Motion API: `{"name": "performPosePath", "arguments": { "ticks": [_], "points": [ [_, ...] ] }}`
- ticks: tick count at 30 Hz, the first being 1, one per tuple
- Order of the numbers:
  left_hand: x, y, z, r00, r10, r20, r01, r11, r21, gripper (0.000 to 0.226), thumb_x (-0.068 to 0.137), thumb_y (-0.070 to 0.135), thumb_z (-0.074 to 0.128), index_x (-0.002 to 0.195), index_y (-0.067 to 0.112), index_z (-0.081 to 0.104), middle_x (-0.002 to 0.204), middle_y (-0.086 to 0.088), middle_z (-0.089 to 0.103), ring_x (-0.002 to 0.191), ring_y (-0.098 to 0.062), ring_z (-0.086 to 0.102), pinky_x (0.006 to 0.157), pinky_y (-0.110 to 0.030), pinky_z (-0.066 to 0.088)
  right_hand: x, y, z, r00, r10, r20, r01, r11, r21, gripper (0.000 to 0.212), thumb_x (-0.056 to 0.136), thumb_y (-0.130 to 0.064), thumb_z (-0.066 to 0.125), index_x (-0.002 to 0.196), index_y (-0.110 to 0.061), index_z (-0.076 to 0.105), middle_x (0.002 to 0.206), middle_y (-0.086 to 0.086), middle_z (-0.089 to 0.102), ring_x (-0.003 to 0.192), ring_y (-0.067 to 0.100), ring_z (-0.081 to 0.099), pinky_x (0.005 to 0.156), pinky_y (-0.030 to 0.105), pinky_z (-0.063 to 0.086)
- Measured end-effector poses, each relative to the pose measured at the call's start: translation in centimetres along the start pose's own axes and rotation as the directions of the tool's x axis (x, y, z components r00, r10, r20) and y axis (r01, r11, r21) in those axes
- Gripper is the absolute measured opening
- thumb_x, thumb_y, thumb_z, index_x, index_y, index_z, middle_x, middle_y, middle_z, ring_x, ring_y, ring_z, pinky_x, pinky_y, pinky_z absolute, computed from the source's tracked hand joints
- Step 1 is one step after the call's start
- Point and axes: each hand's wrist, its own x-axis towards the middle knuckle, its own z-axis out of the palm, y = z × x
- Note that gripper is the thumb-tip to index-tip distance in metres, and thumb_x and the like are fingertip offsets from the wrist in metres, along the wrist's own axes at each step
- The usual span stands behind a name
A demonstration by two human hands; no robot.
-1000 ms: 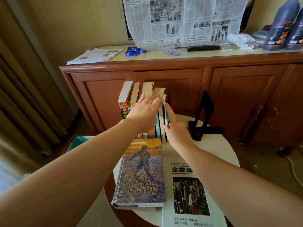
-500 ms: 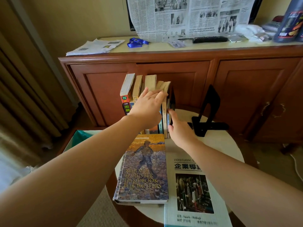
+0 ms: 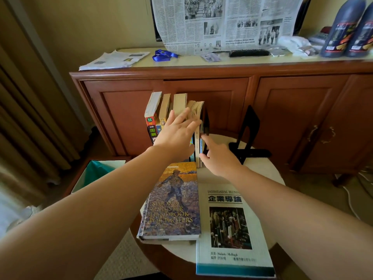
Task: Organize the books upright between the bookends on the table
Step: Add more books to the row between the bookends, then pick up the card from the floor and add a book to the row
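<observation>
Several books (image 3: 177, 106) stand upright in a row at the back of the round white table (image 3: 262, 172). My left hand (image 3: 175, 136) presses flat on their spines, fingers straight. My right hand (image 3: 219, 157) touches the thin dark book (image 3: 206, 124) at the row's right end with forefinger and thumb. A black bookend (image 3: 247, 130) stands apart to the right of the row. Any bookend on the left is hidden. Two books lie flat in front: the Handbook for Writers (image 3: 173, 203) and a white business textbook (image 3: 230, 227).
A wooden sideboard (image 3: 292, 110) stands right behind the table, with newspapers (image 3: 222, 23), a blue ribbon, a remote and dark bottles (image 3: 343, 27) on top. A bin with a teal liner (image 3: 96, 172) sits on the floor to the left, beside curtains.
The row of books has been straightened from a lean. My right hand has slid down from lying flat against the row's side to touching the end book's lower edge. My left hand stays on the spines.
</observation>
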Motion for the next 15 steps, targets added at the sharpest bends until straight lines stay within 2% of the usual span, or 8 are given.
{"name": "performPosePath", "arguments": {
  "ticks": [3,5,8,10,12,15],
  "points": [
    [-2.5,2.0,0.5,0.999,-0.030,0.032,0.031,0.999,-0.018,0.086,0.099,0.052,0.057,0.168,0.022,0.014,0.176,-0.002,0.003,0.160,-0.028,-0.018,0.128,-0.058,-0.007,-2.7,0.6,-0.9,0.997,0.013,0.074,-0.019,0.996,0.082,0.077,0.102,-0.034,0.051,0.161,-0.046,0.003,0.074,0.003,0.067,0.062,0.022,0.066,0.063,0.046,0.058],
    [-4.6,4.2,1.2,0.992,-0.055,0.113,0.065,0.994,-0.084,0.088,0.099,0.054,0.055,0.168,0.025,0.010,0.176,-0.002,-0.005,0.159,-0.027,-0.020,0.128,-0.059,-0.007,-5.3,1.2,-1.3,0.997,0.047,0.063,-0.051,0.996,0.067,0.073,0.103,-0.036,0.055,0.163,-0.040,0.013,0.087,0.001,0.069,0.072,0.017,0.067,0.073,0.047,0.060],
    [-8.2,7.6,2.8,0.966,-0.115,0.231,0.159,0.971,-0.180,0.086,0.098,0.058,0.057,0.167,0.028,0.015,0.176,-0.004,0.002,0.161,-0.028,-0.014,0.127,-0.060,-0.009,-10.7,2.8,-0.8,0.989,0.127,0.069,-0.127,0.992,-0.001,0.058,0.101,-0.037,0.062,0.155,-0.028,0.040,0.124,0.002,0.065,0.100,0.018,0.064,0.088,0.041,0.058],
    [-10.2,9.5,3.8,0.944,-0.147,0.297,0.222,0.946,-0.236,0.083,0.097,0.058,0.059,0.165,0.028,0.022,0.175,-0.004,0.010,0.162,-0.028,-0.009,0.125,-0.061,-0.008,-14.2,4.2,-0.2,0.986,0.141,0.090,-0.139,0.990,-0.029,0.048,0.100,-0.037,0.064,0.145,-0.025,0.051,0.134,0.001,0.060,0.120,0.022,0.057,0.097,0.040,0.053],
    [-11.7,11.0,4.4,0.930,-0.146,0.339,0.245,0.931,-0.271,0.078,0.098,0.056,0.058,0.163,0.029,0.027,0.174,-0.001,0.017,0.162,-0.026,-0.006,0.125,-0.062,-0.007,-17.0,5.2,0.4,0.987,0.137,0.088,-0.131,0.989,-0.071,0.049,0.099,-0.043,0.063,0.143,-0.026,0.054,0.140,-0.001,0.054,0.134,0.024,0.045,0.108,0.042,0.045],
    [-13.0,12.4,4.2,0.930,-0.152,0.335,0.249,0.930,-0.269,0.071,0.099,0.057,0.055,0.161,0.029,0.034,0.171,0.001,0.026,0.162,-0.026,-0.003,0.126,-0.060,-0.006,-19.7,5.4,0.6,0.986,0.137,0.093,-0.132,0.990,-0.052,0.062,0.098,-0.052,0.061,0.152,-0.024,0.047,0.153,-0.003,0.044,0.143,0.021,0.035,0.118,0.043,0.036]
  ]
}}
